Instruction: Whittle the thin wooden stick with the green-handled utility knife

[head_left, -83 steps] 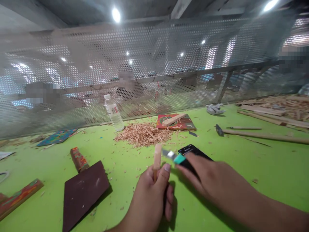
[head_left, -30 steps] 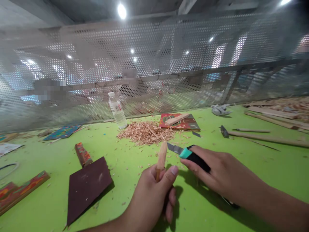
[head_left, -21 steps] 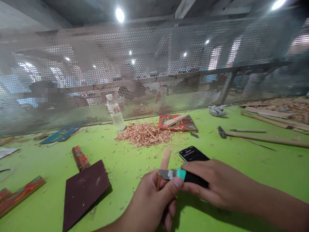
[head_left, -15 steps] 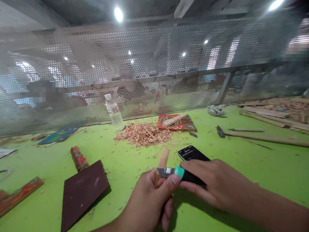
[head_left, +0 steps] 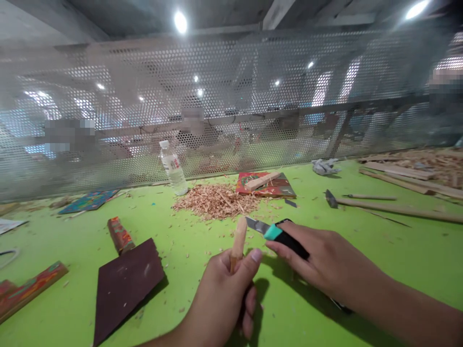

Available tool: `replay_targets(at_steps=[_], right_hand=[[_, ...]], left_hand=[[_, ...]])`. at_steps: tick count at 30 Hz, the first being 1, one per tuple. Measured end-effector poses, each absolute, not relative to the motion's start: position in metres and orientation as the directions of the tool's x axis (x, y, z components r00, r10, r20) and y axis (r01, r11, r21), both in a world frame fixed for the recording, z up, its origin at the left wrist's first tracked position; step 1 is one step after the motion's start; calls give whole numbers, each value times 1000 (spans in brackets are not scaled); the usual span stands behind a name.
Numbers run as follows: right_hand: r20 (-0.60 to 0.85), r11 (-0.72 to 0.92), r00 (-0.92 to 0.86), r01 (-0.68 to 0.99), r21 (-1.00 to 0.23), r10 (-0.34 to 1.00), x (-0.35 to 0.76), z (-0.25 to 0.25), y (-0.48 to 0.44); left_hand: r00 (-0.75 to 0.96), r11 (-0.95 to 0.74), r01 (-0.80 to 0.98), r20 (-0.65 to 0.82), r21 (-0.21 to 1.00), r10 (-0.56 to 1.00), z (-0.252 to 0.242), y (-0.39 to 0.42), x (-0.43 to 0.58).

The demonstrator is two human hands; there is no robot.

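Note:
A small pale wooden stick stands up out of my left hand, whose fingers are wrapped round its lower part. My right hand grips a black and teal utility knife. The blade points left, its tip close to the upper end of the stick; whether they touch is unclear. Beneath my right hand lies a phone, mostly hidden. Beyond both hands is a pile of wood shavings.
A water bottle stands by the mesh screen. Dark sandpaper and painted wood pieces lie left. A painted board is behind the shavings, a hammer and wood strips at right.
The knife has moved up from across the base of the stick to near its tip, away from my left thumb. The stick now stands more upright. My right hand covers more of the phone.

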State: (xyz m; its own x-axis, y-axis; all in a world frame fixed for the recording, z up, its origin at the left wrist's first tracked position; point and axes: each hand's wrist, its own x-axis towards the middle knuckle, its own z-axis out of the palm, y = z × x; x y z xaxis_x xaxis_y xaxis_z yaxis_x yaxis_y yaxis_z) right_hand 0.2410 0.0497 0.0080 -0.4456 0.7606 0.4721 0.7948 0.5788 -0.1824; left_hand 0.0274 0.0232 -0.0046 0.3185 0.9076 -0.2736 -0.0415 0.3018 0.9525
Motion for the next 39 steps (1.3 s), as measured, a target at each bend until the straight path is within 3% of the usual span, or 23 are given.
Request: replay_targets(at_steps=[9,27,33,39], right_hand=[[202,701,-674,655,-281,711,246,13,51],[441,636,-538,765,-103,719,230,-3,40],[508,427,-300,891,-152,807,246,11,57],[389,384,-223,829,-407,894,258,24,66]], left_hand=[[413,270,-57,-223,961,883,-7,23,27],[310,272,-31,-249,962,918,-4,25,31],[276,326,-36,-305,945,912,-8,27,27],[370,294,-42,-258,955,892,-4,23,24]])
